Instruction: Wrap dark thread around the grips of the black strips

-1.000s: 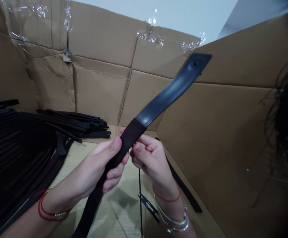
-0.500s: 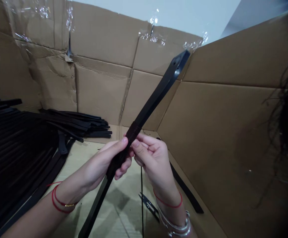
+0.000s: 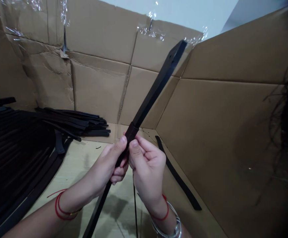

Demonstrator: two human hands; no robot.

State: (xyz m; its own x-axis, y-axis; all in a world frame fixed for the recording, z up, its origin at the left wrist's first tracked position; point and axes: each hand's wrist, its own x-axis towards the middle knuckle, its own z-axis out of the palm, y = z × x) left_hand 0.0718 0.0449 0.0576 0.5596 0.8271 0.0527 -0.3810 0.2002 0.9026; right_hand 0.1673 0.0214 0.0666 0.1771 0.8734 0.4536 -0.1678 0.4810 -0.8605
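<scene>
A long flat black strip with a hole near its top end slants across the middle, its top leaning right. Dark cord wrapping goes round its middle. My left hand is closed round the strip just below that wrapping, thumb on top. At the wrapping's right side my right hand is closed, thumb and fingers pinched together. A thin black cord hangs from beside it down past the lower edge of the view. What lies between the right fingertips is mostly hidden.
Tall cardboard walls stand behind and to the right. A large pile of black strips fills the left, with a smaller bundle behind it. Another black strip lies along the right wall on the pale work surface.
My right hand has turned and shifted slightly left, closer to the strip. The strip has turned a little. The thread snips seen before are now almost wholly hidden by my right wrist.
</scene>
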